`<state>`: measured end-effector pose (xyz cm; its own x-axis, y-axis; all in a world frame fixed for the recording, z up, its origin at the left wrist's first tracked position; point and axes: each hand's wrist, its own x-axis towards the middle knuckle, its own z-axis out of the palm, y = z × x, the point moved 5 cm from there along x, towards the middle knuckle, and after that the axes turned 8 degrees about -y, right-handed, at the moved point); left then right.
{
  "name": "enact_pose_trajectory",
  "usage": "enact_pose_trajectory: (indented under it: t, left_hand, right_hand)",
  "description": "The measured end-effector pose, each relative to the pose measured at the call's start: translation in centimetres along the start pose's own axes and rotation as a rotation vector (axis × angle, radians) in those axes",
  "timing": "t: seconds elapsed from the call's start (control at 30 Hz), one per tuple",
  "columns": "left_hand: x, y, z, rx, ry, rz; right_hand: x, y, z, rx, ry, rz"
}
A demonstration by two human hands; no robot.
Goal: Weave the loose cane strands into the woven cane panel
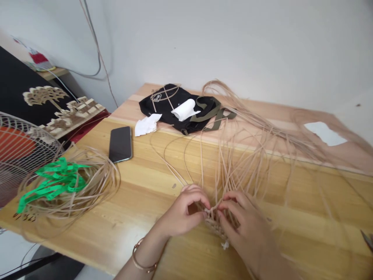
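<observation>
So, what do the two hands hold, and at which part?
Both the left hand and the right hand pinch the small woven piece at its top edge, where the loose strands start.

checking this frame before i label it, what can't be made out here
Head view only:
- Woven piece: mostly hidden under the left hand and right hand; its shape is unclear.
- Metal tool: cut off by the right edge.
- Fan grille: cut off by the left edge.
- Logo on the black bag: too small to read.
- Far strands: blurred, cannot be counted.
</observation>
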<state>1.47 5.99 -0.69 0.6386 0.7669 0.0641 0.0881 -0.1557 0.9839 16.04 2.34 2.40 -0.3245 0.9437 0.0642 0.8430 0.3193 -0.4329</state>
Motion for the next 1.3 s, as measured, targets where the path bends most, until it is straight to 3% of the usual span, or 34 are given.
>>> enact_pose_trajectory:
  t: [0.07,0.2,0.3,0.43,0.5,0.73,1.03,1.17,1.3]
  left_hand:
    - [-0.1,0.1,-0.1,0.067,0.001,0.004]
    - [-0.4,0.3,-0.2,0.132,0.019,0.015]
    - [-0.4,0.2,-0.3,0.152,0.032,0.011]
    - [-0.2,-0.2,-0.3,0.147,0.019,0.024]
    - [-0.2,-0.5,-0.3,0.145,0.019,0.030]
    - [-0.4,-1.6,-0.3,0.166,0.012,-0.007]
    - [-0.6,-1.9,-0.5,0.137,0.028,-0.097]
    - [-0.4,-1.7,-0.3,0.109,0.063,-0.103]
    - [-0.3,-1.2,0.1,0.098,0.090,-0.106]
  right_hand:
    - [-0.3,0.2,-0.2,-0.022,0.035,-0.043]
    - [-1.5,1.1,-1.3,-0.021,0.152,0.014]
    - [-1.6,1.8,-1.2,0.078,0.120,0.099]
    - [-0.2,1.5,-0.1,0.152,-0.107,0.097]
    - [0.6,1.1,0.1,0.167,-0.160,0.096]
    - [1.9,0.7,0.0,0.107,-0.071,0.108]
    - [3.6,-0.6,-2.3,0.019,0.002,-0.165]
    - [1.7,-2.2,-3.6,-0.024,0.061,-0.262]
    - [-1.9,-3.3,-3.4,-0.021,0.029,-0.359]
